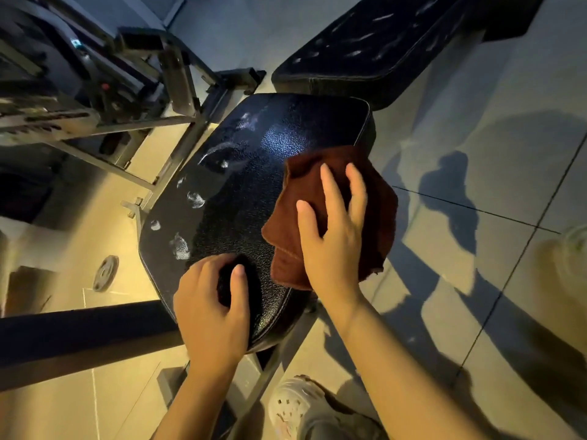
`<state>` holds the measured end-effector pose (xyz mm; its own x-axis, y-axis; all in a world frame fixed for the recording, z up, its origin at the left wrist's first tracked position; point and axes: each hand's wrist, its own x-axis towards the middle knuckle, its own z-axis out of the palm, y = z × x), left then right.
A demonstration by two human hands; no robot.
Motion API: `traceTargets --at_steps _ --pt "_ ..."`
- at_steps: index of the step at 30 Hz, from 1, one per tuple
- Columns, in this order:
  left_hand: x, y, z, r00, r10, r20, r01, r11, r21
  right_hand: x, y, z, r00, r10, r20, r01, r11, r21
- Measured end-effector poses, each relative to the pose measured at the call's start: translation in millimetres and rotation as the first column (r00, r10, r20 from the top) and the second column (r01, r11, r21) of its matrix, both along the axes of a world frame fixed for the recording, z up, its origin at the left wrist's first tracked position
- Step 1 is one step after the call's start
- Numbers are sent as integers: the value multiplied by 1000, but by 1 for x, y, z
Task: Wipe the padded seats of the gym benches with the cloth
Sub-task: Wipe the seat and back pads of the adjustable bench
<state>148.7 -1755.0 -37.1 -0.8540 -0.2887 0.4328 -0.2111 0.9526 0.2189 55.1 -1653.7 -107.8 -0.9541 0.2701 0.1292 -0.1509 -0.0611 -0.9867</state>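
Observation:
A black padded bench seat [241,198] fills the middle of the view, with several whitish smudges along its left side. A brown cloth [301,198] lies on the seat's right edge and hangs partly over it. My right hand [333,230] presses flat on the cloth with its fingers spread. My left hand [212,303] rests on the seat's near end, its fingers bent against the padding and holding nothing. Beyond the seat, the black backrest pad [365,49] also shows pale marks.
The bench's metal frame [178,90] and other gym machinery crowd the upper left. A dark padded bar [79,335] crosses the lower left. A small weight plate [105,273] lies on the tiled floor. My light shoe [292,404] stands below the seat.

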Motion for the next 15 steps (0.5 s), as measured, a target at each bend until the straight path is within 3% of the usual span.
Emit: traceTargets --at_steps 3,9,15 --pt "0 0 -1 1000 15 17 -15 1000 11 38 -12 2 996 80 42 -71 982 -175" --pt "2 -1 0 999 -22 25 22 1000 20 95 -42 11 996 64 67 -55 990 -130" --pt "4 -4 1 996 -54 70 54 999 -2 6 -6 8 977 137 162 -92 961 -260"
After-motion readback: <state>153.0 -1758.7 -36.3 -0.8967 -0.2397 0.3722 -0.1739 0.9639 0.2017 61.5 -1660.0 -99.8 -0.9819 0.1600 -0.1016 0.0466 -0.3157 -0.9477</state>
